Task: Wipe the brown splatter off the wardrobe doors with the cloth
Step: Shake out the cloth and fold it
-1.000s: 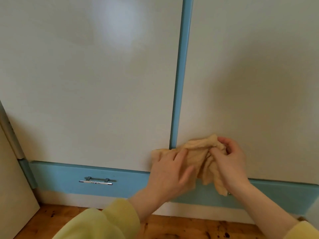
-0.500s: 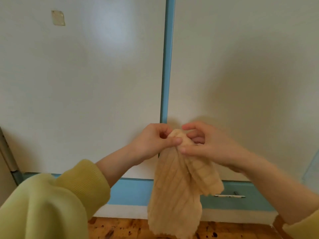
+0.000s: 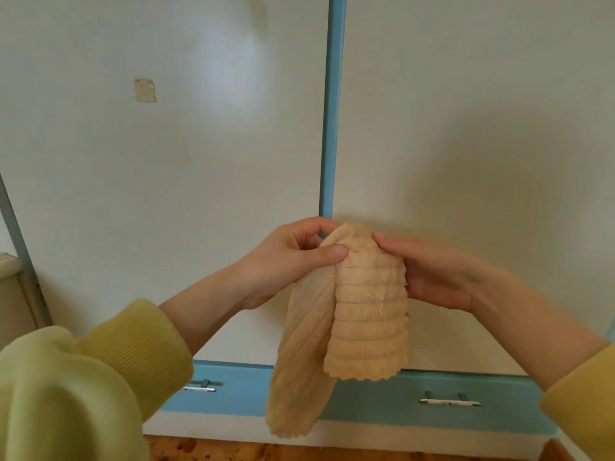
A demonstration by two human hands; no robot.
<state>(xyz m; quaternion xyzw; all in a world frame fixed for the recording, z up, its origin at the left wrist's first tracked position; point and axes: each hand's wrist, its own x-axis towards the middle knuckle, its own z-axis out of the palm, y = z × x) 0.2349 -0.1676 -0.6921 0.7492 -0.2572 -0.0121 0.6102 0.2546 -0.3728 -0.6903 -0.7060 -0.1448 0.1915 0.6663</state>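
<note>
Two white doors fill my view, the left door [image 3: 133, 194] and the right door [image 3: 466, 128], with one blue strip [image 3: 331, 111] between them. One blue drawer band [image 3: 243, 390] runs below, above a sliver of wooden floor [image 3: 233, 452]. My two yellow-green sleeves frame the bottom, the left sleeve [image 3: 83, 377] bulking far larger than the right sleeve [image 3: 582, 394].

The single tan cloth [image 3: 366, 311] hangs off the doors, in front of the strip's foot. Half a second ago it drooped as one long fall. Now it hangs in two flaps, the nearer one showing crosswise ribs.

My left hand [image 3: 286, 261] pinches its top between thumb and curled forefinger. My right hand [image 3: 442, 277] grips the same top from the other side, fingers tucked behind the flap. The hands sit close together, joined by the fabric.

Two drawer handles show now, the left handle [image 3: 199, 388] newly in view beside the right handle [image 3: 449, 401]. One small tan patch [image 3: 145, 90] sits lower on the left door than before, and one faint brownish smear [image 3: 261, 11] appears at its top edge.
</note>
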